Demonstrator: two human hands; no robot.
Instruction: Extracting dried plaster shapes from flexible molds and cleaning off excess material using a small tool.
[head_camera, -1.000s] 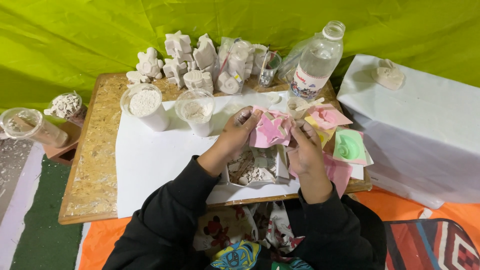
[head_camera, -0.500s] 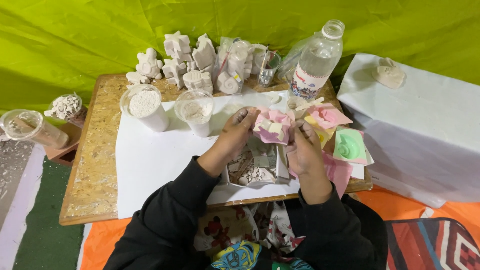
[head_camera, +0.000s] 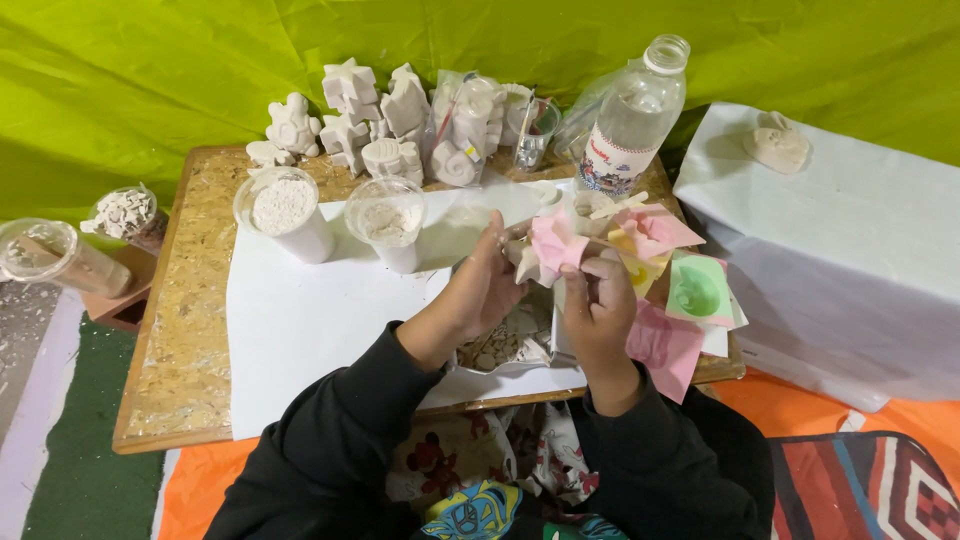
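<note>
I'm working over the desk, keeping the white tray right under my hands, probably for catching crumbs. My left hand and right hand are both pinching the pink mould between curled fingers, holding it just above that tray.

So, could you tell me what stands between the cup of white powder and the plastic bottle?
In the head view, a second clear cup stands between the powder cup and bottle.
</note>
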